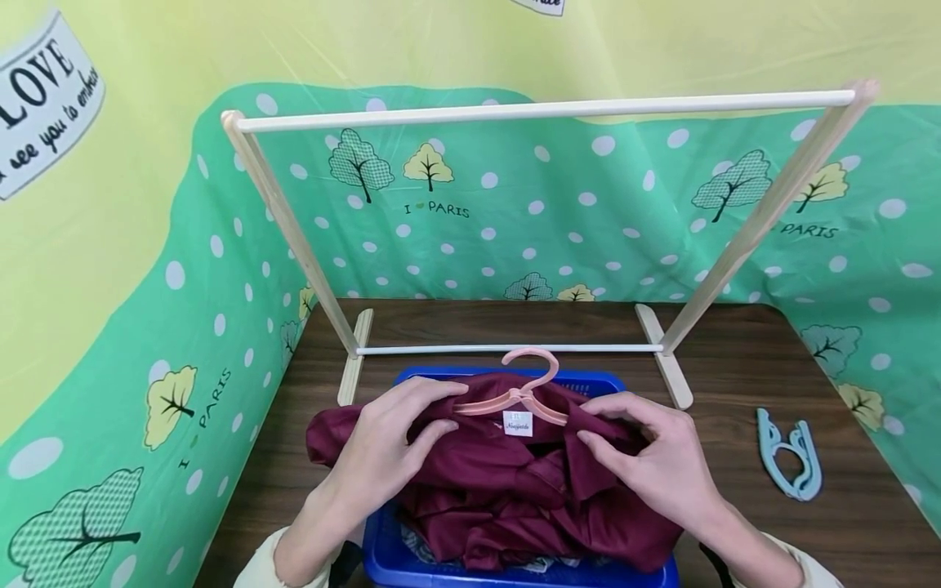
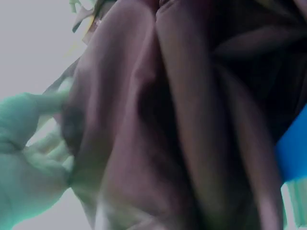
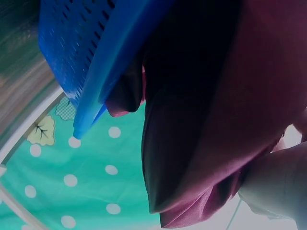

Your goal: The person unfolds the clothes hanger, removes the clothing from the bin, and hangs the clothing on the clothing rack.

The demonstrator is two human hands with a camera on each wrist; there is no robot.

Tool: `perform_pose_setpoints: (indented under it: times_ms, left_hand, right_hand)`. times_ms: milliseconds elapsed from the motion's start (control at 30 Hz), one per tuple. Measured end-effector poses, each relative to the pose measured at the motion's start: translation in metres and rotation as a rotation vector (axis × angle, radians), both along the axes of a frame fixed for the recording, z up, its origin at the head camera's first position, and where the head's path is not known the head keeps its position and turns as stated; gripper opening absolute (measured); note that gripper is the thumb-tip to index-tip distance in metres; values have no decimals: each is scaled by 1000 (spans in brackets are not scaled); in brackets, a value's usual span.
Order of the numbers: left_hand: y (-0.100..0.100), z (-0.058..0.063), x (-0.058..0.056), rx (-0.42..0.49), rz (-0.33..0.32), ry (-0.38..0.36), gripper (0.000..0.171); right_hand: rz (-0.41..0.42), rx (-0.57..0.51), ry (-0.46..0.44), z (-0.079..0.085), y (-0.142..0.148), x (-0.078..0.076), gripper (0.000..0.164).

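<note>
Nearest, pale sleeves (image 1: 260,563) reach in from both lower corners, beside the blue plastic basket (image 1: 376,545) that sits on the desk (image 1: 853,514). Patterned cloth (image 1: 419,545) shows at the front of the basket, under a maroon shirt (image 1: 507,523) bunched over it and spilling past its left and right edges; the right wrist view shows the basket's perforated wall. The left hand (image 1: 400,429) pinches the shirt beside the neck opening, thumb and fingers on the fabric; the right hand (image 1: 657,449) pinches the opposite side likewise. Between them a pink hanger (image 1: 524,395) lies inside the neckline, its hook pointing up and away, with a white label (image 1: 518,424) just below its middle. Well apart to the right, a light blue folding hanger (image 1: 770,445) lies on the desk. Beyond the basket stands a garment rack (image 1: 544,111) with wooden legs and white rails, its top rail bare. Farthest, a green and yellow curtain (image 1: 507,204) bears trees, white dots and "PARIS" lettering
</note>
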State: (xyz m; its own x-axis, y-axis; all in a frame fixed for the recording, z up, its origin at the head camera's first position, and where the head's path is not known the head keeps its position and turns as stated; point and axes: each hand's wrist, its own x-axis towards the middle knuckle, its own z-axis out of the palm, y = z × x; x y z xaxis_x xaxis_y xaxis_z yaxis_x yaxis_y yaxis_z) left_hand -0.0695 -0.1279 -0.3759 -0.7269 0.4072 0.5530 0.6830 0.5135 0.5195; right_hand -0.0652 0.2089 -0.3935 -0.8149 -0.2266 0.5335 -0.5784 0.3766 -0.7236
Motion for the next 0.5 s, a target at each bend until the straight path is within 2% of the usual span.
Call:
perform_pose_setpoints:
  times_ms: [133, 233, 333, 500]
  left_hand:
    - [-7, 3, 0, -142, 6, 21, 47]
    - [-10, 3, -1, -183, 8, 56, 43]
    - [-10, 1, -3, -155, 1, 87, 38]
    - [-5, -4, -3, -58, 18, 90, 34]
  right_hand:
    - [3, -13, -12, -1, 1, -1, 53]
    - [4, -31, -5, -2, 0, 0, 51]
    - [1, -38, -23, -2, 0, 1, 48]
    - [-11, -21, -61, -2, 1, 1, 47]
